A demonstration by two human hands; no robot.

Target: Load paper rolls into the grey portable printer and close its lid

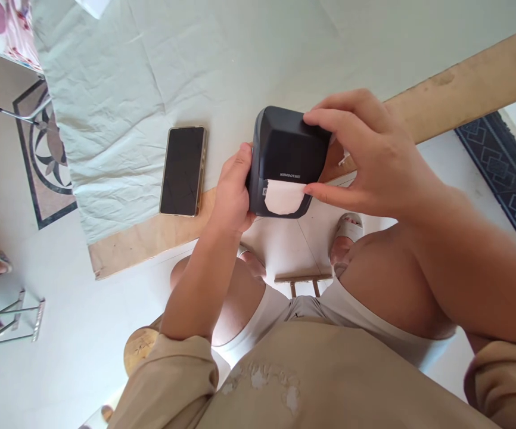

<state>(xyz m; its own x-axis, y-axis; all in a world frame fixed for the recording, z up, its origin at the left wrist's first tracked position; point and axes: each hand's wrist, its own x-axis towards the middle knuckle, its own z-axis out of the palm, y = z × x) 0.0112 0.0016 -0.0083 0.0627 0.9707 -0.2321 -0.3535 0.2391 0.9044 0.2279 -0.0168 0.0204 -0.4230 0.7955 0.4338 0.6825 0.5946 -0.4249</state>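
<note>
Both hands, left hand (233, 193) and right hand (365, 158), grip the label printer (285, 158) at the table edge (151, 238), white label (285, 196) already sticking out, untorn.

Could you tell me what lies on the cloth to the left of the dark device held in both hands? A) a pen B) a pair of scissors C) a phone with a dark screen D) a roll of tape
C: a phone with a dark screen lies flat on the pale cloth, left of the dark device gripped by the left hand and the right hand.

A wooden table (151, 238) carries a creased pale green cloth (119, 107), with a dark phone (183, 171) lying on it.
</note>
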